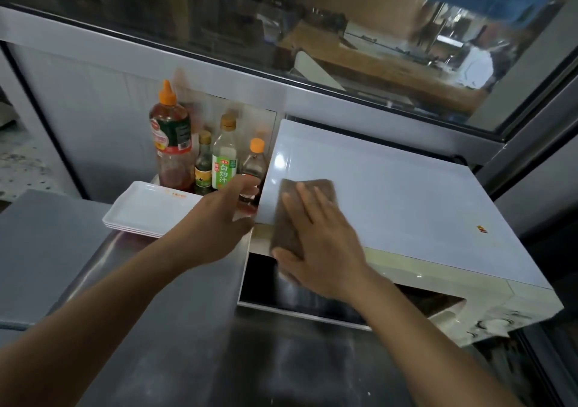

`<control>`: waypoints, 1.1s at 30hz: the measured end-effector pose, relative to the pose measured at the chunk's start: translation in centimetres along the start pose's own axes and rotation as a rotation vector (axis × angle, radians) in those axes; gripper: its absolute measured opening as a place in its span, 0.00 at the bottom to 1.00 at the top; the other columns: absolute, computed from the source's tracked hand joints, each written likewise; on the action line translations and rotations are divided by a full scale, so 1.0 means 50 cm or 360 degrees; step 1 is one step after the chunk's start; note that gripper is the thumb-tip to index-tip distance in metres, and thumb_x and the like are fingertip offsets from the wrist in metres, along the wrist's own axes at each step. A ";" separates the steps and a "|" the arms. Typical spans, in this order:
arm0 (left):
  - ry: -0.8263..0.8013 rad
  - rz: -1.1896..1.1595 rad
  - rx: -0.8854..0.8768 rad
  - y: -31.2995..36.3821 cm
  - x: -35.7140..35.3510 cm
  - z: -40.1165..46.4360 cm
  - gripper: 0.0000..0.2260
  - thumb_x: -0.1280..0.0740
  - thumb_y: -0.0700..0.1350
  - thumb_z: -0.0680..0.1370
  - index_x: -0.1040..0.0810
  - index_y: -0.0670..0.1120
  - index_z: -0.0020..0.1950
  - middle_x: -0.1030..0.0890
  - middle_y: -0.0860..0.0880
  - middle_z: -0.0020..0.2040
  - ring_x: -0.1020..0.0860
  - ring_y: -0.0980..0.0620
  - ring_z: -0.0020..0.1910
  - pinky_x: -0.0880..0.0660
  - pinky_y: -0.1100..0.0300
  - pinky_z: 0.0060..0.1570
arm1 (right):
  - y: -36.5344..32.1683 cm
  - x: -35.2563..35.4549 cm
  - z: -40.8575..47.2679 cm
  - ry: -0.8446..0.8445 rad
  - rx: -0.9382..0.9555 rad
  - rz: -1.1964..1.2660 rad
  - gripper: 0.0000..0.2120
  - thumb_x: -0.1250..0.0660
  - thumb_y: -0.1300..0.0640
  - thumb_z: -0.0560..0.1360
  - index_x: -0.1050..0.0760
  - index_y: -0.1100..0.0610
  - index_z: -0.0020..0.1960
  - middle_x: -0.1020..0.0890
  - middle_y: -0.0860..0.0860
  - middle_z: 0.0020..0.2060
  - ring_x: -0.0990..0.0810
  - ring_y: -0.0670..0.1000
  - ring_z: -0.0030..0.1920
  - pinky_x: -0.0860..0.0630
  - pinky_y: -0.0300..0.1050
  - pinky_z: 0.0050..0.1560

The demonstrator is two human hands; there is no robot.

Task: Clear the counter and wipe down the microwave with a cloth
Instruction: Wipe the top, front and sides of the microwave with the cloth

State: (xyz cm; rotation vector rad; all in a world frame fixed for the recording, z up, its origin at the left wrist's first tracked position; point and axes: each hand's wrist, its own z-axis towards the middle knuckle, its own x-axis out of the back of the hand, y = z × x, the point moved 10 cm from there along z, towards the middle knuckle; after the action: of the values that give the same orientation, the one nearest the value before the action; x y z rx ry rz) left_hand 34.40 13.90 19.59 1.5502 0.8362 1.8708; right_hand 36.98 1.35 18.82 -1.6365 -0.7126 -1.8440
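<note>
A white microwave (406, 194) stands on the steel counter (175, 328) at the right, its dark door (300, 294) facing me. A brown cloth (291, 216) lies on the front left part of its top. My right hand (322, 244) presses flat on the cloth, fingers straight. My left hand (219, 222) rests against the microwave's left side at the top corner, fingers loosely extended, holding nothing.
Several sauce bottles (224, 156) stand behind my left hand, against the wall, the tallest (171, 137) with an orange cap. A stack of white rectangular trays (147, 209) lies left of them. A window runs above the microwave.
</note>
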 end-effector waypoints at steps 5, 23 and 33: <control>0.0127 -0.0002 0.0019 -0.018 0.044 -0.006 0.23 0.33 0.35 0.75 0.34 0.53 0.65 0.27 0.58 0.55 0.25 0.66 0.47 0.33 0.74 0.43 | -0.069 0.006 0.029 0.0001 0.0298 0.0102 0.29 0.41 0.43 0.75 0.42 0.47 0.74 0.47 0.47 0.76 0.51 0.54 0.76 0.52 0.50 0.76; 0.0085 0.0092 0.0158 -0.088 0.069 -0.057 0.20 0.35 0.41 0.77 0.33 0.53 0.67 0.28 0.57 0.54 0.28 0.63 0.46 0.34 0.75 0.38 | 0.029 -0.019 0.297 -0.0066 0.0167 0.0304 0.11 0.39 0.47 0.77 0.23 0.51 0.53 0.27 0.46 0.62 0.37 0.50 0.66 0.38 0.46 0.63; -0.0004 0.0041 0.0022 -0.050 0.058 -0.062 0.22 0.34 0.40 0.77 0.35 0.52 0.69 0.27 0.51 0.65 0.29 0.59 0.52 0.32 0.65 0.45 | -0.130 0.013 0.033 0.0081 0.0361 0.0035 0.22 0.31 0.49 0.69 0.25 0.53 0.62 0.28 0.47 0.63 0.38 0.51 0.70 0.44 0.42 0.70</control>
State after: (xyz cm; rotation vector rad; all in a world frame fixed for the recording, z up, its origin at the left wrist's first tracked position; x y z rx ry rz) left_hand 30.91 17.37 19.12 1.5785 0.8336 1.8848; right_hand 33.43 7.01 19.53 -1.4416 -0.8445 -1.7143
